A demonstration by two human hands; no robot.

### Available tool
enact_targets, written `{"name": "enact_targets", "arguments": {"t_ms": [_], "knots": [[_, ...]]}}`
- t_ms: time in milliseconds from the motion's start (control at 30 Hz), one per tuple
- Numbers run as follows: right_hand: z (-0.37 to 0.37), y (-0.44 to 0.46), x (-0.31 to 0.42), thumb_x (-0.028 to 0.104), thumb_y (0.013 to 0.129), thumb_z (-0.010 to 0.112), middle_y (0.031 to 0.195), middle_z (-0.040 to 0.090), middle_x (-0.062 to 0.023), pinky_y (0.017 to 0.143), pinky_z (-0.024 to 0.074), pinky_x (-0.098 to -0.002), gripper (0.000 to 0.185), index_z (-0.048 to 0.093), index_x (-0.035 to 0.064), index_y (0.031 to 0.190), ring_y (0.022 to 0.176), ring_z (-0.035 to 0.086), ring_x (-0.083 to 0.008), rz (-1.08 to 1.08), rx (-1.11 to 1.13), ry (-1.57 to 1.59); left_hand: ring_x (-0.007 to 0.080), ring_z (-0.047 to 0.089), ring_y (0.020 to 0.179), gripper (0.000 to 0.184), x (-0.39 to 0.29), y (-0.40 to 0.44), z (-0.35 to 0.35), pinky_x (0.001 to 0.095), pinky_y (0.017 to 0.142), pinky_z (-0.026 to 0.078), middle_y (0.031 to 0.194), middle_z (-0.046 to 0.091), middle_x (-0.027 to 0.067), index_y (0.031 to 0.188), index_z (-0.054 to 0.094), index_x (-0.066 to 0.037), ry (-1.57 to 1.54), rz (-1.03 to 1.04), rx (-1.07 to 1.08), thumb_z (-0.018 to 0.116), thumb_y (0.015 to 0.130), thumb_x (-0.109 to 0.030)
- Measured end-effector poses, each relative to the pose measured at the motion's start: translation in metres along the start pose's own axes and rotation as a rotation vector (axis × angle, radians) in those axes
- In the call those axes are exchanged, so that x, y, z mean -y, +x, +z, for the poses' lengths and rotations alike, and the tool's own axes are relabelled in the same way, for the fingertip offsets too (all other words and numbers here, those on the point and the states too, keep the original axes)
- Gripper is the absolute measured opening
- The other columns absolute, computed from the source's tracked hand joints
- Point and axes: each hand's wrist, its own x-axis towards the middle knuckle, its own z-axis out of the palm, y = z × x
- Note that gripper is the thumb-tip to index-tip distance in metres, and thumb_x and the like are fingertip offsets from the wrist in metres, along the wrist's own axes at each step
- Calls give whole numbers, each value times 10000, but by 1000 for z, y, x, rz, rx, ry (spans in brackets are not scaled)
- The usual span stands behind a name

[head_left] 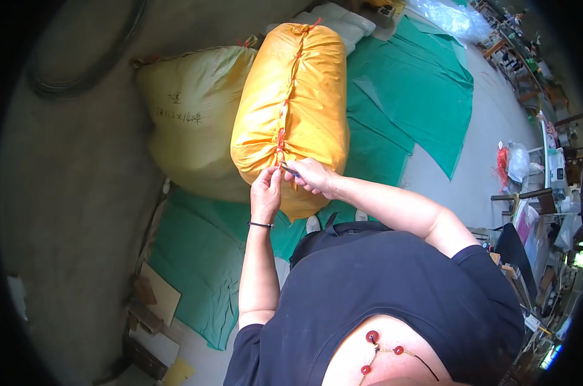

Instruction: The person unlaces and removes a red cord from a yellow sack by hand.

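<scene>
A large stuffed yellow-orange sack [323,83] stands in front of me, its seam laced lengthwise with red cord [280,138]. At the near end of that seam, the thumb and fingertips of my left hand [265,192] are pinched together on the red cord. My right hand [312,177] comes in from the other side, closed around a small pair of scissors [292,171]. The dark tip of the scissors lies close to the left fingertips, beside the cord. Most of the handles is hidden by my right fingers.
Left of the sack leans a second, duller yellow sack [198,122] with dark handwriting. Green sheeting [413,83] covers part of the floor. White bundles [343,22] lie behind. Boards [159,293] stand by the wall, and cluttered benches [548,154] line the right.
</scene>
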Motion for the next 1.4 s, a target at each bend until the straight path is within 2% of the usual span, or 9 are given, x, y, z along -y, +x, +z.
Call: {"name": "enact_targets", "arguments": {"t_ms": [133,267,367,500,767,1100,1300,1333,1400], "knots": [[4,8,-1,480,926,393,591,384,74,454,244,-234,424,604,121,848,501,305,-61,-31,-1,31,65,613,776,199,-27,-8,-1,232,712,489,851,703,35,1028,650,5,171,-6,31,550,969,-157],[11,13,-5,476,930,405,582,398,77,432,235,-236,430,604,121,792,481,299,-58,-88,-49,45,107,669,733,170,-32,-10,-5,258,685,509,797,720,18,969,691,-60,384,39,-27,580,940,-184],[14,16,-3,457,930,429,572,401,77,423,235,-238,414,602,114,776,465,292,-53,-134,-51,31,187,690,707,137,-39,-12,-9,302,646,521,776,715,26,946,705,-121,513,100,-64,604,908,-206],[14,24,-5,439,929,462,561,377,77,412,221,-237,379,588,104,807,451,275,-49,-59,-3,94,301,661,682,113,-37,-12,-10,379,590,514,734,668,108,938,706,-183,702,177,-103,624,878,-231],[6,27,-1,430,945,455,574,366,87,373,149,-212,325,550,140,834,410,241,-26,98,221,231,324,639,631,97,-34,-7,-22,411,544,495,680,639,128,919,694,-174,816,326,-69,625,862,-210],[5,34,-8,400,985,442,583,361,90,374,161,-196,306,544,138,866,417,242,-18,89,232,288,313,643,623,85,-23,-3,-27,386,527,496,709,652,119,923,686,-166,741,496,-68,641,852,-180],[-9,2,-4,408,1008,389,650,375,73,398,201,-171,381,562,68,1013,468,267,-11,-102,326,471,326,641,632,78,1,-17,-45,411,547,499,709,652,127,911,671,-168,734,211,-114,615,876,-210],[-15,-10,-7,433,994,431,650,392,74,401,220,-170,386,558,69,1015,464,271,-13,-188,302,547,336,646,677,123,11,-20,-54,427,587,505,725,658,139,927,678,-156,780,102,-47,618,885,-254],[-31,-23,-22,447,957,522,691,434,75,427,233,-164,439,548,46,1134,497,297,-8,-320,120,417,301,672,726,174,27,-31,-67,403,629,514,779,684,134,978,677,-133,739,-12,52,648,870,-266]]}}
